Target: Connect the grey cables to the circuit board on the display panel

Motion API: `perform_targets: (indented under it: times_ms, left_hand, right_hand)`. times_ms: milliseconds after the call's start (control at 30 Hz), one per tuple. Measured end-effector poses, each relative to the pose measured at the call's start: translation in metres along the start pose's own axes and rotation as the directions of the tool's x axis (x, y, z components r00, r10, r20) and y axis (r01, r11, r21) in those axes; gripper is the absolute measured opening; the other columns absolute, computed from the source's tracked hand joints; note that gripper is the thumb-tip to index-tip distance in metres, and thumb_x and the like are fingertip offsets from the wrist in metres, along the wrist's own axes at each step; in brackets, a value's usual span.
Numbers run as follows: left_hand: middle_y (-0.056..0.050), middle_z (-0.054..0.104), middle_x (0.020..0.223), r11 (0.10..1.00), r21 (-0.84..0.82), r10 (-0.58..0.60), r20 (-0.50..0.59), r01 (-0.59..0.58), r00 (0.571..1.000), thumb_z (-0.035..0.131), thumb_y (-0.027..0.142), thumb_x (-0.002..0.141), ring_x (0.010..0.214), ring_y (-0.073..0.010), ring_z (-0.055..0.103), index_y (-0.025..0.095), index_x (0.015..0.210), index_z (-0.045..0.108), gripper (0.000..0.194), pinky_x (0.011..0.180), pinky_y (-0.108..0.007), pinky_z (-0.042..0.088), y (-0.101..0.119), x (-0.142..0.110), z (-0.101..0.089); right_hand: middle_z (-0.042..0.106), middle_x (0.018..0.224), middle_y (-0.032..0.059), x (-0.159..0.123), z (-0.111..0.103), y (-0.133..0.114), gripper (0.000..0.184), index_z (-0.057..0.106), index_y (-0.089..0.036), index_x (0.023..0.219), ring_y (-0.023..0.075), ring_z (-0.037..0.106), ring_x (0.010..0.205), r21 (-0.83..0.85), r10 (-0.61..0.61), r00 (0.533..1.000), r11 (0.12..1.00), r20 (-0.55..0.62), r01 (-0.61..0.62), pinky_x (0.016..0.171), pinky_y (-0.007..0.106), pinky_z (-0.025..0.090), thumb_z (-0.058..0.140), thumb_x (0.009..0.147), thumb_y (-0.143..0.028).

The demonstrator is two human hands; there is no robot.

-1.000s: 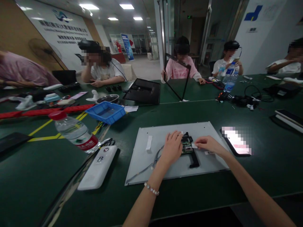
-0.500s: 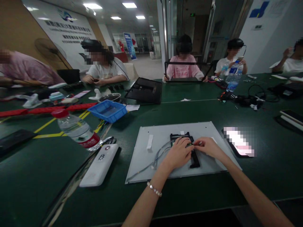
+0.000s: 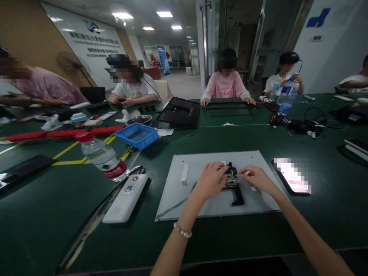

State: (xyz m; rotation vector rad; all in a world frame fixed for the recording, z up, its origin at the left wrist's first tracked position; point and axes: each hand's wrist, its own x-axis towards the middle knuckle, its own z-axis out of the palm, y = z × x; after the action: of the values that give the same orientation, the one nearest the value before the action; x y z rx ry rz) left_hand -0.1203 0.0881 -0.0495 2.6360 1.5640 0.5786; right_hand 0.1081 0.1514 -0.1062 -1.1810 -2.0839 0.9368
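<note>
A green circuit board with a black plastic bracket lies on a flat whitish panel before me. My left hand rests over the board's left part, fingers stretched and together, hiding that side. At the board's right edge, the thumb and forefinger of my right hand are pinched; anything between them is too small to make out. A grey cable runs out from under my left hand across the panel. A white strip sticks to the panel's left part.
Right of the panel lies a lit phone. To the left are a white power bank, a tilted water bottle and a blue tray. Across the table, a person holds a black frame near a black cover.
My left hand moved right over the board, then back left, uncovering it again. My right hand stays by the board's right edge. The person opposite lowered the black frame to the table.
</note>
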Motion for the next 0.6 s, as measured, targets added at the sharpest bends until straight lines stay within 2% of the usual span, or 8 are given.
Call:
perform_targets:
  times_ms: [67,133,233,300,367,467,600]
  left_hand:
    - [-0.007,0.054,0.119,0.985,-0.019,-0.172,-0.065,0.171,0.983,0.04,0.02,0.09,0.107,-0.0208,0.052,0.021,0.121,0.051,0.033,0.093,-0.036,0.041,-0.025,-0.003,-0.009]
    - [-0.01,0.052,0.121,0.944,-0.042,-0.33,-0.117,0.327,0.937,0.042,0.016,0.088,0.101,-0.0199,0.056,0.019,0.125,0.048,0.038,0.089,-0.033,0.044,-0.055,-0.01,-0.013]
    - [-0.012,0.047,0.127,0.87,-0.094,-0.493,-0.098,0.485,0.865,0.048,0.01,0.079,0.097,-0.02,0.058,0.017,0.129,0.044,0.05,0.087,-0.033,0.045,-0.097,-0.026,-0.01]
    - [-0.012,0.049,0.125,0.858,-0.134,-0.504,-0.037,0.495,0.863,0.051,0.007,0.074,0.094,-0.0191,0.059,0.016,0.127,0.047,0.054,0.085,-0.031,0.046,-0.116,-0.035,-0.004]
    - [-0.009,0.055,0.117,0.859,-0.15,-0.497,-0.019,0.489,0.868,0.051,0.005,0.071,0.091,-0.0177,0.06,0.016,0.115,0.057,0.047,0.085,-0.029,0.046,-0.127,-0.041,0.0]
    - [-0.007,0.062,0.102,0.855,-0.167,-0.503,-0.039,0.491,0.863,0.049,0.005,0.07,0.087,-0.0176,0.06,0.015,0.099,0.065,0.035,0.085,-0.028,0.045,-0.132,-0.044,0.004]
    - [-0.006,0.066,0.085,0.834,-0.215,-0.534,-0.079,0.509,0.842,0.052,0.011,0.072,0.079,-0.0186,0.061,0.016,0.088,0.068,0.023,0.08,-0.03,0.046,-0.131,-0.047,0.0]
  right_hand:
    - [0.068,0.092,0.0055,0.0,-0.002,-0.001,0.021,0.069,-0.02,0.089,0.0182,0.062,0.077,-0.016,0.006,1.0,1.0,-0.018,-0.006,0.071,0.032,0.048,0.053,0.079,-0.03]
    - [0.068,0.092,0.0056,-0.001,-0.003,-0.002,0.022,0.069,-0.02,0.09,0.0182,0.062,0.077,-0.029,0.004,1.0,1.0,-0.025,-0.004,0.072,0.032,0.048,0.052,0.079,-0.029]
    - [0.068,0.091,0.0051,-0.003,-0.003,-0.004,0.022,0.069,-0.02,0.09,0.0177,0.062,0.075,-0.041,-0.003,1.0,0.999,-0.017,0.002,0.071,0.032,0.048,0.052,0.079,-0.028]
    - [0.069,0.09,0.0043,-0.004,-0.002,-0.004,0.022,0.069,-0.02,0.089,0.0173,0.062,0.073,-0.041,-0.007,1.0,0.999,-0.003,0.007,0.069,0.031,0.048,0.052,0.079,-0.028]
    - [0.069,0.089,0.0037,-0.004,-0.001,-0.004,0.022,0.07,-0.021,0.089,0.0171,0.062,0.073,-0.04,-0.014,1.0,0.999,0.004,0.014,0.069,0.03,0.048,0.052,0.079,-0.029]
    - [0.069,0.09,0.004,-0.004,-0.001,-0.004,0.023,0.07,-0.021,0.089,0.0174,0.062,0.073,-0.038,-0.02,1.0,0.999,0.001,0.02,0.069,0.03,0.047,0.052,0.079,-0.031]
    - [0.069,0.091,0.0045,-0.003,-0.002,-0.002,0.024,0.069,-0.02,0.09,0.0172,0.061,0.071,-0.028,0.007,1.0,1.0,-0.009,-0.007,0.066,0.029,0.046,0.051,0.08,-0.031]
